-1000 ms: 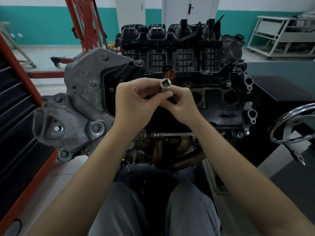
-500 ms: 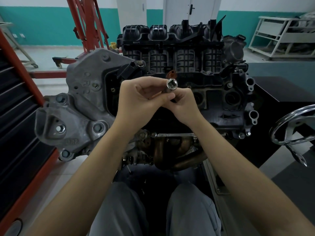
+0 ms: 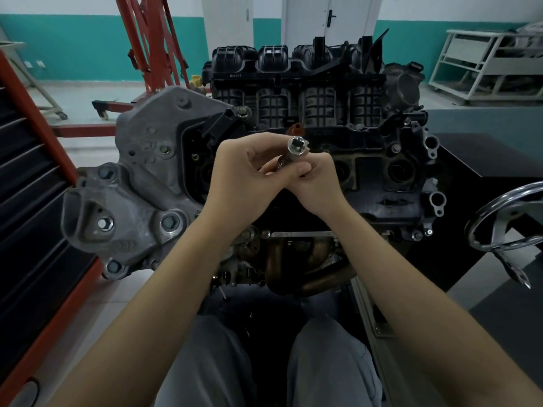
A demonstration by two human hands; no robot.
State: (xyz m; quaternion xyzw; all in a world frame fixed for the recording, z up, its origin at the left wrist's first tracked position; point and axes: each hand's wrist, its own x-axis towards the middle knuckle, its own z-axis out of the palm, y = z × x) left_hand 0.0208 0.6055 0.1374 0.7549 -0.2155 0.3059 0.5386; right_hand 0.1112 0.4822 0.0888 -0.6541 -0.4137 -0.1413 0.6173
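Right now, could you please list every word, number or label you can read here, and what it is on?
Black plastic intake manifold: short white code, too blurred to read.
Grey cast-metal bracket: embossed characters, perhaps "382", not certain.
Thin metal strip below: marks too small.
Shiny steel socket: no marking shows.

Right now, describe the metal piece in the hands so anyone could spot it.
Find the big black engine in the middle. In front of it, the left hand and right hand together pinch a shiny socket. Against the dark engine it is bright silver, square hole facing the camera.
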